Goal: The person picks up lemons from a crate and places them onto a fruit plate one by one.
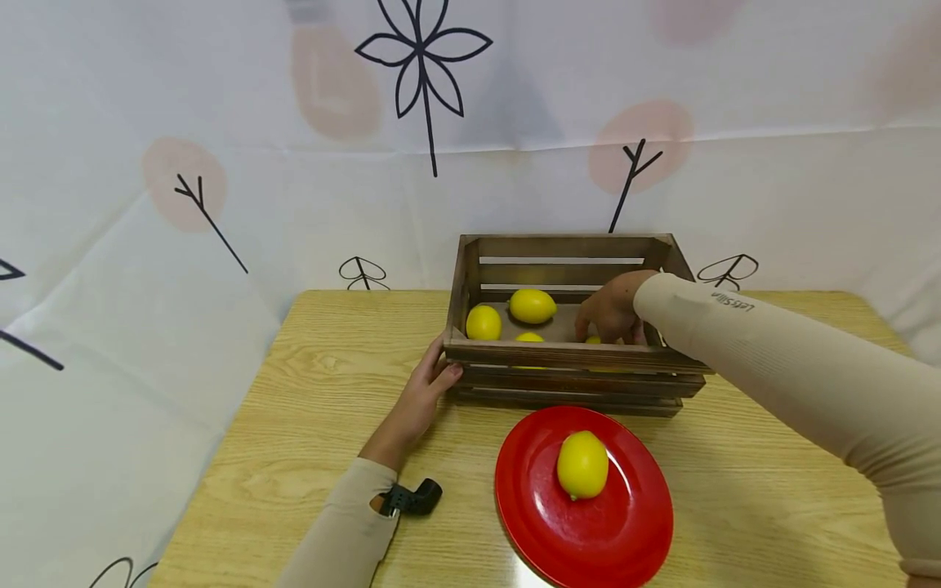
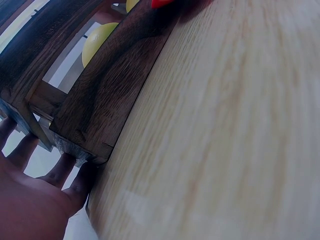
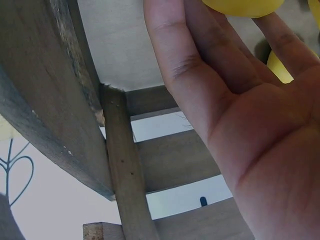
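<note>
Inside crate (image 1: 573,354), right hand (image 1: 612,304) grasped lemon (image 3: 243,6) between fingers; left hand (image 1: 415,402), unclenched, braced crate's left end. Picking appeared underway; lifting seemed due.

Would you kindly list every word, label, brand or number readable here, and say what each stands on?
"LetsSli", with a blurred ending, on the right sleeve.
Nothing else is readable: no lettering can be made out on the wooden crate, lemons, red plate or backdrop cloth.
</note>
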Demonstrator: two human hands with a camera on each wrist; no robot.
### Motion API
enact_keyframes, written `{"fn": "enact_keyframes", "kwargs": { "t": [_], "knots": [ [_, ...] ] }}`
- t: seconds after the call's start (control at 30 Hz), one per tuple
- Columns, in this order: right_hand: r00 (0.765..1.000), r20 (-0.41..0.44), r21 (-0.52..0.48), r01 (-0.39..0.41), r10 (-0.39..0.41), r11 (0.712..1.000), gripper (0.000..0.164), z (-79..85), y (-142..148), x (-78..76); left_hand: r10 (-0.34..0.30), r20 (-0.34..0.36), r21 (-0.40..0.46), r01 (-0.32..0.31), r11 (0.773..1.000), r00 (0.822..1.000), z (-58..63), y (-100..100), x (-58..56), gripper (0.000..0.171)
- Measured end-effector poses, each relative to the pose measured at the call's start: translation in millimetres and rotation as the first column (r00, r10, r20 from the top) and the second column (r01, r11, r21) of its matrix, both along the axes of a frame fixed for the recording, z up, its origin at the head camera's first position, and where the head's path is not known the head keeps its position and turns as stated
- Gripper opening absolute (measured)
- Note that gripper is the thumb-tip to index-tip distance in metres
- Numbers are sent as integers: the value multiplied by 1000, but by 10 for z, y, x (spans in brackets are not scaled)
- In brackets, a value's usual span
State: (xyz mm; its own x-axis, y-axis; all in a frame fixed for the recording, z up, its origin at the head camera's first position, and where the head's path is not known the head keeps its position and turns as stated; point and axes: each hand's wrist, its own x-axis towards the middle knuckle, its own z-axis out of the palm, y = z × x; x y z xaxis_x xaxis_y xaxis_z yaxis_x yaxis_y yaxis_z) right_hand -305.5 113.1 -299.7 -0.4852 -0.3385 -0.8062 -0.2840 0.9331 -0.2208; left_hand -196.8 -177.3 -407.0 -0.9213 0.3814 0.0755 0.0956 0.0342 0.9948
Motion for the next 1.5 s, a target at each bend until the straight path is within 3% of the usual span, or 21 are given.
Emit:
{"fn": "enact_keyframes", "kwargs": {
  "t": [0.2,0.4,0.9,1.03,1.27,1.5],
  "knots": [
    [1000,27,-24,-2,2,1000,46,-4,5,-18,2,8,5,-2,1000,1000,-2,-1,1,55],
    [999,-10,-36,-48,48,998,43,-16,2,-44,14,6,-16,-14,1000,1000,0,0,3,55],
    [998,-60,-99,-18,12,995,63,-34,35,-94,34,-1,-34,-34,999,999,22,11,10,55],
    [997,-77,-139,-24,14,990,61,-3,34,-98,33,0,-30,-33,999,999,26,7,17,55],
    [980,-185,-144,-95,67,985,49,71,24,-74,32,-1,-30,-32,999,999,13,5,7,55],
    [957,-284,-163,-98,49,982,47,165,9,-76,29,-10,-43,-29,999,1000,5,0,3,54]
  ]
}}
